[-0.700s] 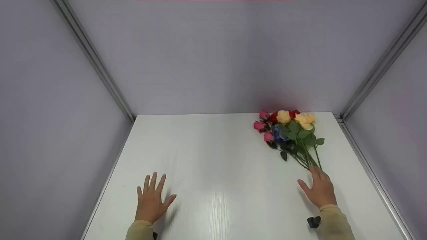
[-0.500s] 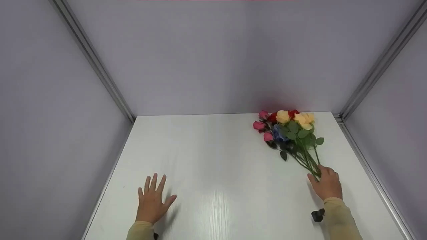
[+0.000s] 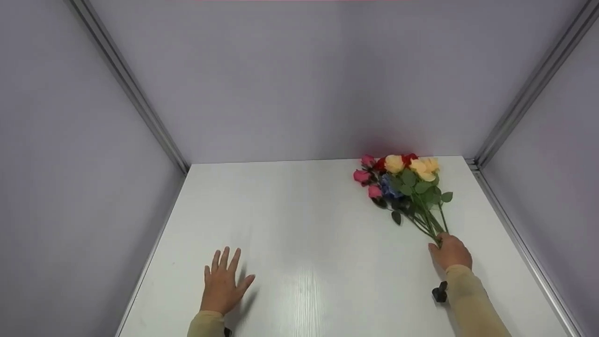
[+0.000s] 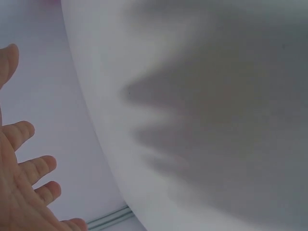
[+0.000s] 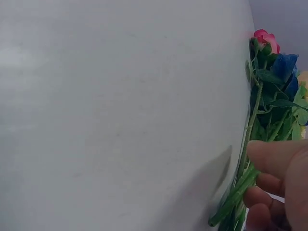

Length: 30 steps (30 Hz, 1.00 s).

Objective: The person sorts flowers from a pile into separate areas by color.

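At about 7 o'clock on the white table [image 3: 304, 224], the left hand [image 3: 223, 284] lies palm down with its fingers straight and spread wide, thumb out toward the middle, holding nothing. The left wrist view shows those spread fingers [image 4: 29, 166] over the pale tabletop, their shadow falling across it. A tan sleeve [image 3: 205, 324] covers the forearm behind it.

Across the table, at about 4 o'clock, the right hand [image 3: 450, 252] has its thumb and fingers curled round the lower ends of the green stems [image 3: 428, 222] of a bunch of roses [image 3: 401, 182]. The right wrist view shows this closely: the thumb lies over the stems [image 5: 243, 185] and the fingers [image 5: 262, 192] wrap beneath them. The bunch lies on the table and fans out from the hand toward 1 o'clock, with the blooms near the back wall [image 3: 299, 79] (pink ones on the left, red and cream-yellow ones at the far end, a blue one among the leaves). A small black object [image 3: 440, 293] sits at the right wrist, beside the tan sleeve; what it is I cannot tell.
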### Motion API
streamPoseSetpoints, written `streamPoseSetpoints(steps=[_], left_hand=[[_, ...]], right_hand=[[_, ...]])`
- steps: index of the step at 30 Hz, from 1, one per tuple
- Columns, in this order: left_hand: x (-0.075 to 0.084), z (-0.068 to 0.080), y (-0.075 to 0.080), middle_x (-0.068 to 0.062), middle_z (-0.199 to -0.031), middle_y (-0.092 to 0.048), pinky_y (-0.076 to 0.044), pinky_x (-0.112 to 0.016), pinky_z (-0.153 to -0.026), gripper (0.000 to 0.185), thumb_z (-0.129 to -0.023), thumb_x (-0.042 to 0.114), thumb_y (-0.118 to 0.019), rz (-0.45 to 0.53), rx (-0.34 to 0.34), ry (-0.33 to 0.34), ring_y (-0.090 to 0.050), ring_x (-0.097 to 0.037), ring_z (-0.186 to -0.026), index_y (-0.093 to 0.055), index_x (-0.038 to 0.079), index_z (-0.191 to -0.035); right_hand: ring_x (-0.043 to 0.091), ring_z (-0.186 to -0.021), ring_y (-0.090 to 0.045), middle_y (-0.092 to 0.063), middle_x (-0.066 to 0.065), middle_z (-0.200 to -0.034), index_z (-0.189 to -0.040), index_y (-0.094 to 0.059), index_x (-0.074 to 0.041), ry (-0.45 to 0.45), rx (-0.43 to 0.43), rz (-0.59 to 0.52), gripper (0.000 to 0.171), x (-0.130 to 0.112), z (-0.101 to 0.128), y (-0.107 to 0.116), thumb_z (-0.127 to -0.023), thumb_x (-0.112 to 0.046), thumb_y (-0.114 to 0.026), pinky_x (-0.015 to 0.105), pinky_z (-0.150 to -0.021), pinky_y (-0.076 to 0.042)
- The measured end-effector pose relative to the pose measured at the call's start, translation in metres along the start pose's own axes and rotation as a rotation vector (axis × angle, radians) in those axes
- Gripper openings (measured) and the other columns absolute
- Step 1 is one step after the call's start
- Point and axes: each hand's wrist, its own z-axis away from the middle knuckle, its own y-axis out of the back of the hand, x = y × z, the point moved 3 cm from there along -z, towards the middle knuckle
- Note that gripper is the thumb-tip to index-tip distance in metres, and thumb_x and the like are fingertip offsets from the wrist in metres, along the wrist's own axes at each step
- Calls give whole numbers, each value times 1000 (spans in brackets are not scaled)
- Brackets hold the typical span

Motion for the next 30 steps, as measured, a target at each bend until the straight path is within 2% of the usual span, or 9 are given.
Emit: streamPoseSetpoints(steps=[4, 7, 13, 18, 22, 25, 30], left_hand=[[12, -3, -9, -19, -148, -37, -27, -69, -97, 77, -84, 52, -67, 19, 1, -16, -27, -42, -137, -44, 11, -144], [22, -6, -14, -20, -145, -40, -29, -66, -99, 72, -86, 49, -66, 48, -3, -36, -30, -42, -136, -45, 9, -142], [46, -20, -19, -18, -138, -47, -31, -55, -104, 61, -92, 40, -62, 172, -7, -89, -38, -38, -132, -46, 5, -140], [63, -28, -22, -14, -131, -53, -38, -47, -102, 56, -93, 36, -63, 253, -5, -109, -47, -32, -125, -48, 5, -137], [73, -28, -27, -14, -128, -54, -42, -45, -98, 51, -94, 34, -62, 306, -35, -95, -51, -30, -121, -50, 7, -135], [78, -28, -29, -14, -128, -55, -42, -46, -98, 48, -95, 34, -60, 339, -82, -76, -52, -30, -120, -52, 7, -134], [85, -30, -29, -12, -128, -57, -40, -47, -99, 46, -98, 38, -54, 421, -144, -58, -51, -31, -122, -54, 7, -132]], right_hand=[[44, -88, -62, -64, 27, -97, -107, -61, 8, -24, -8, 6, 27, 1, -3, -2, -93, -14, -61, 54, -71, -48], [44, -90, -62, -64, 27, -98, -109, -61, 9, -39, -24, 8, 27, 2, -3, -4, -95, -14, -56, 54, -72, -48], [45, -92, -62, -64, 28, -101, -111, -61, 9, -68, -20, -26, 30, 0, -4, 1, -98, -15, -49, 54, -75, -48], [42, -92, -63, -65, 26, -101, -110, -61, 7, -80, 9, -94, 30, -9, -7, 6, -97, -18, -49, 53, -75, -48], [38, -98, -61, -63, 25, -110, -122, -58, 4, -104, -7, -238, 40, -18, -7, 9, -98, -27, -49, 48, -78, -48], [29, -102, -59, -62, 21, -116, -133, -51, 3, -157, -69, -418, 52, -22, -6, 10, -100, -37, -48, 38, -80, -47], [8, -78, -50, -62, 9, -108, -139, -42, 2, -235, -163, -783, 58, -30, -6, 9, -99, -40, -51, 22, -63, -41]])
